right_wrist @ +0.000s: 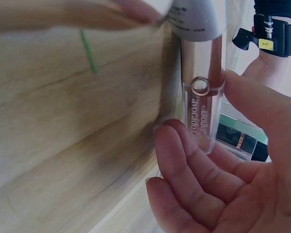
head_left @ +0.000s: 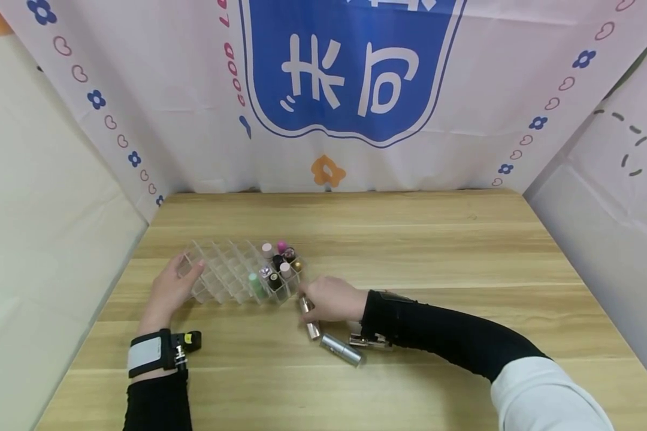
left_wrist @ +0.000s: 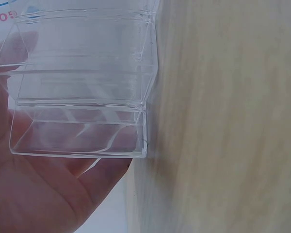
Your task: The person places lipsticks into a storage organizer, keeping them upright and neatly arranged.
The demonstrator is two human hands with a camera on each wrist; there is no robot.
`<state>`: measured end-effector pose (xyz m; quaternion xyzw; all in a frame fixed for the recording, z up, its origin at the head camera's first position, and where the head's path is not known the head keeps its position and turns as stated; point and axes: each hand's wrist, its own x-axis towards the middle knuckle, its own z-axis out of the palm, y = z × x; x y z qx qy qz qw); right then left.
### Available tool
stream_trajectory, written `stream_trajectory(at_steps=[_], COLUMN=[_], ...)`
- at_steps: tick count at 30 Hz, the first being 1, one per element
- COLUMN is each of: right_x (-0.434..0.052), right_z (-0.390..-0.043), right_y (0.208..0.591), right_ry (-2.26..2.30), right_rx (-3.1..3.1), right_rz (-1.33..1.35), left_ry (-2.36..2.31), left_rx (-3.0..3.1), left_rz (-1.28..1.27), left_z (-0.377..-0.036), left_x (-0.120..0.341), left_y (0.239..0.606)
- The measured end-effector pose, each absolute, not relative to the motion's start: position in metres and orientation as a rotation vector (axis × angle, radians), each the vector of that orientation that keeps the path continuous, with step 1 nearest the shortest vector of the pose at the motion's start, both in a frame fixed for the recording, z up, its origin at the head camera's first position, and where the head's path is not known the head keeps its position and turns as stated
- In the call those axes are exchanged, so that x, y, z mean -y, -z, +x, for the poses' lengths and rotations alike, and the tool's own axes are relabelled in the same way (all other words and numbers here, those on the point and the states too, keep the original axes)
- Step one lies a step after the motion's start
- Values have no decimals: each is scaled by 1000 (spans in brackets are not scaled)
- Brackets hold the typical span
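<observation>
In the head view a clear plastic organizer [head_left: 223,281] with diamond-shaped compartments stands left of centre on the table. Its left end is gripped by my left hand [head_left: 169,290], the thumb over the rim; the left wrist view shows fingers behind the clear wall [left_wrist: 82,131]. Several lipsticks and small capped tubes [head_left: 275,272] stand in the right-hand compartments. Just off that end, my right hand [head_left: 331,299] holds a rose-gold lipstick [head_left: 313,330] with a clear lettered end [right_wrist: 199,114], between thumb and curled fingers. A silver tube [head_left: 342,350] lies close to it.
Another shiny metallic tube [head_left: 369,342] lies partly under the right sleeve. The wooden table [head_left: 410,239] meets a printed cloth [head_left: 205,149] at the back, with pale walls of cloth at both sides.
</observation>
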<state>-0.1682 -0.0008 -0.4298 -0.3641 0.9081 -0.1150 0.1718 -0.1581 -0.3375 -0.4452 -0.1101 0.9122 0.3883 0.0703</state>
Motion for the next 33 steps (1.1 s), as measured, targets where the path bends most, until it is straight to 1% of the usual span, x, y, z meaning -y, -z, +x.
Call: stream_trajectory(at_steps=[7, 11, 15, 22, 33], right_x=[-2, -3, -3, -3, -7], right_z=[-170, -172, -174, -176, -182], right_y=[430, 430, 428, 418, 399], right_ry=[467, 573, 576, 596, 830], right_rx=[-2537, -2516, -2519, -2544, -2578], right_rz=[-956, -943, -962, -1002, -1008], left_ry=[-1164, -1162, -1159, -1165, -1183], left_rx=[-2742, -2748, -2750, -2745, -2742], left_rz=[-340, -341, -340, -337, -341], left_z=[-158, -159, -158, -157, -160], left_x=[337, 337, 337, 336, 338], left_y=[446, 446, 446, 445, 445])
